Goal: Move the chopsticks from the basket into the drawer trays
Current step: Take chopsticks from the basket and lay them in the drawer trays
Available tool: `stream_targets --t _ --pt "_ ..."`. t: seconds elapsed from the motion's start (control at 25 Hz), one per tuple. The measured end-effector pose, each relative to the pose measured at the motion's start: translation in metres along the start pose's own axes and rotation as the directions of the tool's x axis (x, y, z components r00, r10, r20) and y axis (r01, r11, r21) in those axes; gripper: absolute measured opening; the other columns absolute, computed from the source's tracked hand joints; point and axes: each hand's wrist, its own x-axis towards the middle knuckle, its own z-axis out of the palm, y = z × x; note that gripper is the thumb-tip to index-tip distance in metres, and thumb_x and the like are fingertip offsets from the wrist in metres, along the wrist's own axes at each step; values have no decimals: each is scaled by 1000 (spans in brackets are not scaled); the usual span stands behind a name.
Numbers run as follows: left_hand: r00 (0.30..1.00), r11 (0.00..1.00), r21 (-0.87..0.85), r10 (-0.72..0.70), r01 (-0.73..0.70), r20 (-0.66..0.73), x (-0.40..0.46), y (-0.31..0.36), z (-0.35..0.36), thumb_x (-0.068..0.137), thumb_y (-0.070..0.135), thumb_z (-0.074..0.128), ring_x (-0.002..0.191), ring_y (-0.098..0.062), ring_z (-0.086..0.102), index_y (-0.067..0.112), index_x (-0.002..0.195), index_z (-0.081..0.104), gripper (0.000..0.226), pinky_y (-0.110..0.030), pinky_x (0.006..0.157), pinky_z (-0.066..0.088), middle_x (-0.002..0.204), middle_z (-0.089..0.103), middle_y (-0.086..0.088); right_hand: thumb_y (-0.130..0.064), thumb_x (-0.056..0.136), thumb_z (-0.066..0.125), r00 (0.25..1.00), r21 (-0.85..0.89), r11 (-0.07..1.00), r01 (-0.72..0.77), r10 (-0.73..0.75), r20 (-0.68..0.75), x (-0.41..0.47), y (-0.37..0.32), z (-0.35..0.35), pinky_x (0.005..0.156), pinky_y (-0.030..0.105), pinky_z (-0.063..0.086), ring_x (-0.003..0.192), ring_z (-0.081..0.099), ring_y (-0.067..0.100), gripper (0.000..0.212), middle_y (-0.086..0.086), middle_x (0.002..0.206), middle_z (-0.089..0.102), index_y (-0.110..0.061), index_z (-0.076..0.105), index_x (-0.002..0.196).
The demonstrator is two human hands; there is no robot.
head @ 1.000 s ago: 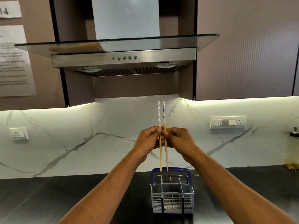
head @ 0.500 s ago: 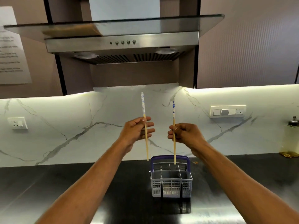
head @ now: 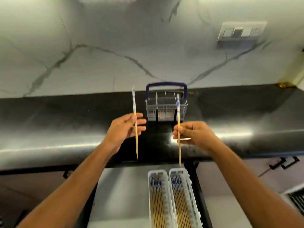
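Head camera view, looking forward and down, slightly blurred. Two bare forearms reach out over a dark, glossy counter (head: 65,116). The left hand (head: 122,131) pinches one chopstick (head: 135,122) between thumb and fingers, its grip closed on the wooden shaft; the stick stands nearly upright, blue-and-white patterned end up, tip pointing down. The right hand (head: 195,134) holds a second chopstick (head: 178,129) the same way, fingers curled round it, also nearly upright, its tip hanging just above the far end of the right tray. The two sticks are well apart. Between and beyond the hands, a grey mesh basket (head: 166,109) with a dark blue handle stands on the counter near a white marble wall (head: 115,46). In the near foreground an open drawer (head: 121,195) carries two long white trays side by side, the left tray (head: 150,186) and the right tray (head: 187,183), each filled with chopsticks lying lengthwise, patterned ends toward the far side. A switch plate (head: 241,31) sits on the wall at far right.
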Motion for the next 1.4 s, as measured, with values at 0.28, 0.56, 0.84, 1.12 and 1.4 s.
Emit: stream_targets --t 0.28,0.56,0.84,1.12,1.4 --pt "983 934 315 -182 167 19 -95 -168 31 97 24 59 79 5 64 31 113 71 21 -13 71 52 89 71 12 -19 96 60 961 -244 933 -264 234 -147 -60 172 15 82 38 60 81 72 20 16 3 83 76 -21 75 92" --pt "946 823 496 -325 275 15 -92 -239 70 88 24 72 80 -7 71 17 107 76 20 -30 82 60 93 77 3 -17 97 57 922 -606 696 -386 277 -269 -52 225 27 49 10 40 61 58 0 31 -10 72 64 -31 60 70" --pt "877 663 640 -479 388 -37 -74 -276 102 93 27 64 77 -16 71 21 92 74 12 -38 78 61 87 74 0 -14 96 57 856 -720 479 -503 395 -335 -35 245 40 78 31 60 84 70 18 16 4 93 72 -13 70 105" --pt "817 492 751 -567 441 -109 -44 -292 116 93 22 62 86 -16 66 23 112 64 18 -26 71 53 103 70 0 -3 99 47 822 -795 321 -515 449 -351 -10 248 45 88 35 57 105 69 27 28 12 116 70 -5 63 121" --pt "721 268 858 -675 438 -157 -16 -308 122 94 17 60 103 -28 66 15 115 61 21 -35 81 56 113 67 -10 -10 100 48 790 -798 280 -534 502 -353 9 255 54 86 32 57 105 70 22 28 10 117 70 -5 62 125"
